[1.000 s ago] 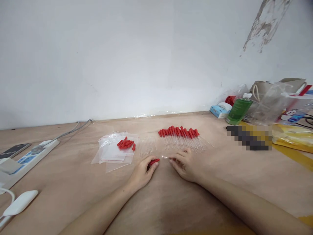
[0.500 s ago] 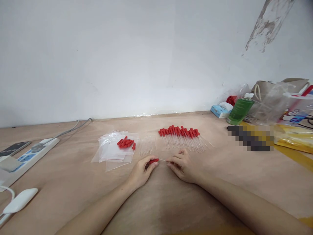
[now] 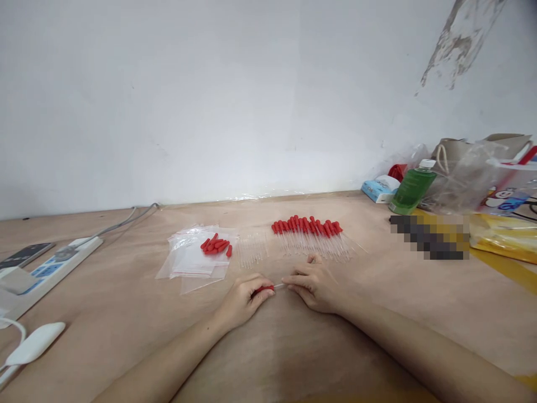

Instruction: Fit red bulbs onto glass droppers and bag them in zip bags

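Observation:
My left hand (image 3: 245,298) pinches a red rubber dropper bulb (image 3: 265,289) between thumb and fingers. From its right end runs a thin clear glass tube (image 3: 278,286), which my right hand (image 3: 312,285) grips by the other end. How deep the tube sits in the bulb I cannot tell. Beyond my right hand lies a row of droppers with red bulbs (image 3: 308,225), their glass ends toward me. Several bare glass tubes (image 3: 250,251) are to the left of that row. A small pile of loose red bulbs (image 3: 215,245) rests on clear plastic bags (image 3: 184,259).
At the left are a power strip (image 3: 54,274), a phone (image 3: 26,255) and a white plug-like device (image 3: 36,344). To the right stand a green bottle (image 3: 413,187), a blue tissue pack (image 3: 377,190) and a yellow package (image 3: 503,236). A wall closes the table's back.
My left hand has moved slightly toward me with the bulb. My right fingers have shifted a little left along the tube. The items on the table lie as before.

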A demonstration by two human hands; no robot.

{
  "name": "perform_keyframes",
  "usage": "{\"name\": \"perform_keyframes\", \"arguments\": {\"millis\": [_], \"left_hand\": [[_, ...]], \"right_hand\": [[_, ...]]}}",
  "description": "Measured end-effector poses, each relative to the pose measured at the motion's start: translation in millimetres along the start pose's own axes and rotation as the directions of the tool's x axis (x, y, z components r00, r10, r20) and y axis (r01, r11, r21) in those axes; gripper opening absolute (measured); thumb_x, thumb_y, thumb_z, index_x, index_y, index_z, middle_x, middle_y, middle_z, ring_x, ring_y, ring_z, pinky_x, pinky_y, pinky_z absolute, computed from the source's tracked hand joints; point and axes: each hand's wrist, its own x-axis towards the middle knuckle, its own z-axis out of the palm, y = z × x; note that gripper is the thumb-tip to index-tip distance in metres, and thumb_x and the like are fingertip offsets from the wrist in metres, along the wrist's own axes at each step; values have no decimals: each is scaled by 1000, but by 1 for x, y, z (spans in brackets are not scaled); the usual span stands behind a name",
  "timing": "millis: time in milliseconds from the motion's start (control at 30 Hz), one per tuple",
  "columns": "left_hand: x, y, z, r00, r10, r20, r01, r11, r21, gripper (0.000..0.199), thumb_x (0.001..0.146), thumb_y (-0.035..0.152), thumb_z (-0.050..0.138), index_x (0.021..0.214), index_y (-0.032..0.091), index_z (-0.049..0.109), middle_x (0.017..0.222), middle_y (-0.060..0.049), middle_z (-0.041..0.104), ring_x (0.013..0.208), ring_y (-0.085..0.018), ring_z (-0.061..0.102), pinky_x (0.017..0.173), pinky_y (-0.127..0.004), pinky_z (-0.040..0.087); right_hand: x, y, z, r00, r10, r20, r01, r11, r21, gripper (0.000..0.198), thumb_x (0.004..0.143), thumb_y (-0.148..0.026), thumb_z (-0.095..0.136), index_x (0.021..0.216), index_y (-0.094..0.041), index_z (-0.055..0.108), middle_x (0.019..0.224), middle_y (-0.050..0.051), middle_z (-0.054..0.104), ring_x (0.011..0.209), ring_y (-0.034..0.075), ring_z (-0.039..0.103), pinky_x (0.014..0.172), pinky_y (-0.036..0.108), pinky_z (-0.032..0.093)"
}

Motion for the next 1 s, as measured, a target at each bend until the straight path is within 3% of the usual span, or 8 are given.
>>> {"name": "perform_keyframes", "arguments": {"millis": [433, 600, 667, 733, 833, 933, 1000], "left_hand": [[-1, -2, 1, 996, 89, -29, -87, 995, 45, 19, 86, 26, 45, 86, 16, 61, 76, -4, 60, 69, -13, 54, 64, -23, 43], [6, -7, -2, 994, 102, -43, -98, 991, 88, 18, 87, 24, 44, 88, 18, 61, 80, -4, 61, 72, -13, 56, 66, -24, 44], [8, -11, -3, 990, 117, -76, -107, 987, 116, 17, 86, 24, 46, 95, 20, 60, 88, -4, 61, 79, -14, 56, 72, -26, 45], [7, -16, -4, 984, 89, -157, -63, 985, 159, 28, 83, 26, 51, 111, 22, 52, 99, -5, 58, 90, -17, 55, 79, -30, 45], [3, -22, -5, 967, -14, -256, 63, 981, 183, 50, 78, 29, 57, 123, 22, 39, 104, -7, 55, 93, -19, 53, 81, -35, 45], [0, -24, -5, 986, -35, -165, 63, 984, 170, 39, 81, 27, 53, 118, 22, 45, 103, -6, 59, 93, -19, 55, 81, -36, 46], [1, -22, -6, 995, -13, -96, 28, 988, 152, 35, 83, 25, 50, 118, 23, 47, 105, -6, 61, 96, -19, 56, 84, -36, 45]], "right_hand": [[9, -16, 12, 994, 87, 66, -88, 996, 15, 23, 84, -18, 39, 74, -17, 59, 67, 0, 61, 55, 9, 43, 66, 29, 22], [16, -18, 5, 981, 110, 159, -112, 994, 2, 24, 86, -19, 36, 82, -18, 60, 77, 2, 63, 68, 12, 50, 69, 29, 26], [19, -20, -2, 971, 130, 200, -126, 991, -37, 24, 85, -21, 38, 79, -18, 62, 78, 3, 64, 74, 14, 53, 72, 30, 27], [20, -18, -10, 956, 182, 230, -176, 983, -47, 24, 83, -21, 40, 76, -18, 63, 76, 4, 65, 75, 15, 54, 73, 29, 30], [23, -4, -20, 897, 384, 221, -400, 916, 34, 23, 81, -22, 42, 73, -18, 64, 70, 2, 65, 64, 13, 55, 62, 24, 33], [33, 20, -25, 760, 634, 144, -649, 753, 110, 23, 77, -29, 47, 63, -17, 61, 61, 1, 62, 57, 13, 54, 53, 21, 33], [43, 35, -23, 665, 745, 48, -745, 658, 103, 24, 73, -34, 51, 59, -18, 59, 61, 1, 62, 60, 14, 56, 55, 22, 34]]}}
